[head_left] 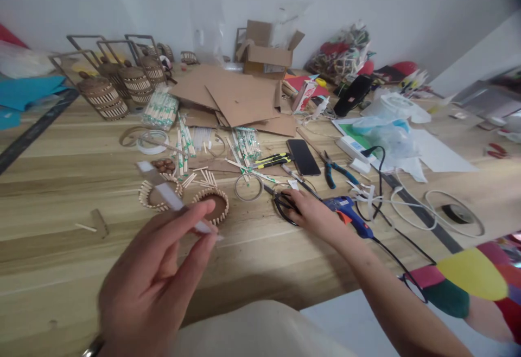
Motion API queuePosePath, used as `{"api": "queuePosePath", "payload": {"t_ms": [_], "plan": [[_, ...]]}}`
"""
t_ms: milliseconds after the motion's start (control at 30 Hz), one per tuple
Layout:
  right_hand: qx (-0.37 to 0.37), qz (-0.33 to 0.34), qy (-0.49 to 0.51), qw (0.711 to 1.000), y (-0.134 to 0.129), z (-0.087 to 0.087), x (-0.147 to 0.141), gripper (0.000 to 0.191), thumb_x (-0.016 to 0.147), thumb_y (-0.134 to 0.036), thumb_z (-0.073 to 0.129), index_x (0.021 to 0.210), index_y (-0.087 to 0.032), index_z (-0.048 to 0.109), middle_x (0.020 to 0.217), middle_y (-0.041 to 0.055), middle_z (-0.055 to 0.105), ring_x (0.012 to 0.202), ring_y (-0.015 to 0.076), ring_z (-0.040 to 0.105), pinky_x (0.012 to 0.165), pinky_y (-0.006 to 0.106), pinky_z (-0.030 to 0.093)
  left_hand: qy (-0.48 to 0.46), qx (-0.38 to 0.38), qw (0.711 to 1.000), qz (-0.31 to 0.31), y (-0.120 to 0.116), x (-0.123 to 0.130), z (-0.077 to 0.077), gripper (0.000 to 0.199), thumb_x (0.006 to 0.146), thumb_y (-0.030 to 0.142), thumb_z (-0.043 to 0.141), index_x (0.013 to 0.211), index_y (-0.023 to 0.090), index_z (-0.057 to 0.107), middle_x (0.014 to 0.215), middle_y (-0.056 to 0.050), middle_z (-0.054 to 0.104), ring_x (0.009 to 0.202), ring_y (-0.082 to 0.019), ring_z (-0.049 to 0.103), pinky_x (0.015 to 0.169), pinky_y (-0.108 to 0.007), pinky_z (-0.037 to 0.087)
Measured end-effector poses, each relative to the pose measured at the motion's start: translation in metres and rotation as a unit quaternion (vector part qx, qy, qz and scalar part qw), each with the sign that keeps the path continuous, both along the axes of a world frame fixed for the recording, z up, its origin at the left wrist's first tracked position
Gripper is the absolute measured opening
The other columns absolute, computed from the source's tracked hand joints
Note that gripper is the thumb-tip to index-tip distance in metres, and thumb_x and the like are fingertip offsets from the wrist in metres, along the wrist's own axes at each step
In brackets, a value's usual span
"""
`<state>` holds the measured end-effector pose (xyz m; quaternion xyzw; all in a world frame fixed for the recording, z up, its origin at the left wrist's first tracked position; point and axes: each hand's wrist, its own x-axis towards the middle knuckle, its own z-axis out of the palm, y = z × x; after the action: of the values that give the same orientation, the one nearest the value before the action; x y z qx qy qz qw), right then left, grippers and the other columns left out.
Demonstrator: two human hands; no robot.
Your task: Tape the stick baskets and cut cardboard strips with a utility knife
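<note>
My left hand [158,270], raised over the near left of the table, pinches a translucent white strip [169,195] between thumb and forefinger. The strip slants up and leftward, partly covering two round bases ringed with short wooden sticks, a left one [143,197] and a right one [222,210]. Farther right, my right hand [305,210] is closed on the black handles of scissors [280,205], which lie low at the tabletop; its fingers partly hide them. Close by are a ring [249,198] and a blue hot glue gun [345,210].
Behind lie a yellow-black cutter [271,160], a phone [304,157], pliers [334,172] and cardboard sheets [244,96]. Several stick-covered lidded baskets [108,99] with tall handles stand back left. Cables [401,243] run along the right, beside a tape roll [458,214].
</note>
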<state>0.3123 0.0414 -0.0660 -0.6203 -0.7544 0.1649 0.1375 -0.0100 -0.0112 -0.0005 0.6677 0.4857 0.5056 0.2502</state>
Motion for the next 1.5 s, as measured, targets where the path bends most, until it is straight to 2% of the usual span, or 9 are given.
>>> {"api": "queuePosePath", "payload": {"t_ms": [133,233,300,367,467,600,833,1200,1500], "plan": [[-0.104,0.023,0.105,0.989,-0.016,0.023,0.016,0.040,0.088,-0.029,0.059,0.127,-0.021,0.058,0.083,0.0017,0.066,0.073,0.0187,0.063,0.065,0.029,0.052,-0.154,-0.052,0.986,-0.033,0.025,0.028,-0.001,0.032,0.089,0.018,0.071,0.119,0.030,0.071,0.115,0.002,0.076,0.086,-0.011,0.074,0.081,-0.025,0.066],[-0.193,-0.002,0.213,0.958,-0.030,0.034,0.012,0.054,0.085,-0.041,0.065,0.134,-0.023,0.053,0.076,-0.0023,0.056,0.068,0.0167,0.056,0.059,0.027,0.047,-0.223,-0.085,0.970,-0.046,0.033,0.032,-0.008,0.032,0.084,0.016,0.075,0.115,0.026,0.074,0.111,0.000,0.077,0.080,-0.008,0.071,0.077,-0.020,0.064],[-0.217,0.006,0.267,0.939,-0.040,0.039,-0.005,0.066,0.081,-0.041,0.068,0.141,-0.023,0.046,0.078,-0.0019,0.056,0.068,0.0174,0.055,0.058,0.028,0.046,-0.248,-0.099,0.962,-0.053,0.034,0.033,-0.012,0.033,0.083,0.015,0.075,0.115,0.026,0.074,0.109,0.000,0.078,0.077,-0.006,0.069,0.074,-0.016,0.062],[-0.195,0.032,0.301,0.933,-0.049,0.042,-0.029,0.071,0.075,-0.040,0.075,0.139,-0.023,0.047,0.084,0.0002,0.058,0.073,0.0190,0.057,0.060,0.029,0.047,-0.258,-0.112,0.958,-0.055,0.033,0.034,-0.014,0.034,0.083,0.014,0.075,0.115,0.027,0.075,0.110,0.000,0.078,0.076,-0.006,0.068,0.072,-0.014,0.060],[-0.127,0.032,0.321,0.938,-0.056,0.043,-0.069,0.049,0.077,-0.046,0.078,0.116,-0.024,0.058,0.083,-0.0010,0.058,0.073,0.0179,0.056,0.066,0.029,0.047,-0.258,-0.128,0.956,-0.050,0.031,0.034,-0.015,0.035,0.083,0.015,0.075,0.116,0.028,0.074,0.113,0.000,0.077,0.078,-0.007,0.069,0.074,-0.016,0.061],[-0.070,0.057,0.308,0.947,-0.054,0.040,-0.100,0.046,0.080,-0.059,0.076,0.107,-0.024,0.061,0.084,0.0005,0.063,0.072,0.0178,0.056,0.064,0.028,0.045,-0.248,-0.154,0.955,-0.045,0.028,0.033,-0.018,0.037,0.083,0.018,0.077,0.118,0.028,0.074,0.114,-0.001,0.077,0.081,-0.009,0.070,0.074,-0.016,0.061],[-0.035,0.069,0.294,0.953,-0.054,0.038,-0.103,0.042,0.083,-0.058,0.073,0.103,-0.023,0.062,0.078,-0.0019,0.060,0.065,0.0148,0.052,0.058,0.024,0.041,-0.255,-0.155,0.953,-0.062,0.025,0.031,-0.019,0.040,0.083,0.014,0.073,0.120,0.031,0.073,0.116,0.001,0.076,0.081,-0.008,0.070,0.075,-0.015,0.060],[-0.116,0.039,0.345,0.930,-0.057,0.042,-0.106,0.031,0.081,-0.045,0.075,0.098,-0.023,0.063,0.067,-0.0067,0.049,0.059,0.0119,0.042,0.053,0.022,0.035,-0.218,-0.159,0.961,-0.062,0.025,0.032,-0.016,0.040,0.084,0.015,0.071,0.123,0.025,0.072,0.109,-0.002,0.076,0.085,-0.011,0.072,0.077,-0.020,0.062],[-0.106,0.032,0.370,0.922,-0.057,0.043,-0.110,0.030,0.083,-0.048,0.073,0.095,-0.022,0.064,0.060,-0.0077,0.051,0.053,0.0106,0.041,0.051,0.022,0.035,-0.199,-0.153,0.966,-0.062,0.025,0.030,-0.017,0.041,0.085,0.014,0.070,0.125,0.026,0.071,0.117,-0.003,0.074,0.085,-0.011,0.070,0.079,-0.021,0.062]]}}
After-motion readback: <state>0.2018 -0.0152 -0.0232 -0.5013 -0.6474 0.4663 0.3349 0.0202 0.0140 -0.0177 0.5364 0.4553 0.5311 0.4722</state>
